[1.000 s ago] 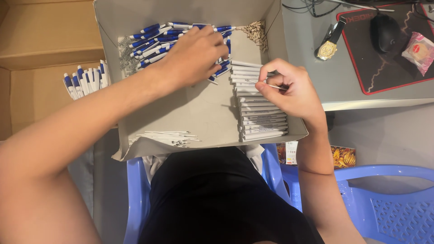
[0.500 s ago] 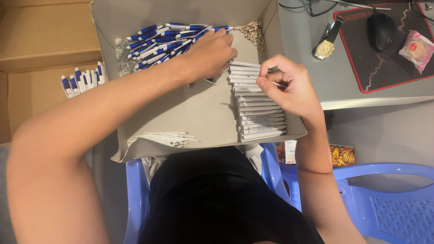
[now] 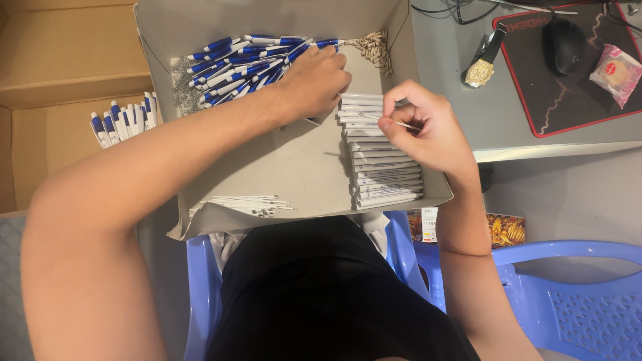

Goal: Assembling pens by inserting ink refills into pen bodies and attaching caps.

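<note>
Your right hand point(image 3: 428, 130) pinches a thin white refill point(image 3: 394, 122) over the row of flat white boxes point(image 3: 381, 154) along the grey tray point(image 3: 294, 167)'s right side. Your left hand point(image 3: 314, 80) is closed beside the blue-and-white pens point(image 3: 247, 60) heaped at the tray's far end. A pink-wrapped packet point(image 3: 615, 72) lies on the counter point(image 3: 495, 120), far right.

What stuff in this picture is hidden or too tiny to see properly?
Head view only:
- Under the left hand: the fist covers whatever it grips beside the blue-and-white pens.
- The thin white stick in the right hand: too small to identify.
- The row of white sleeves: their print is too small.
- The loose pens on the left: partly hidden behind the box wall.
</note>
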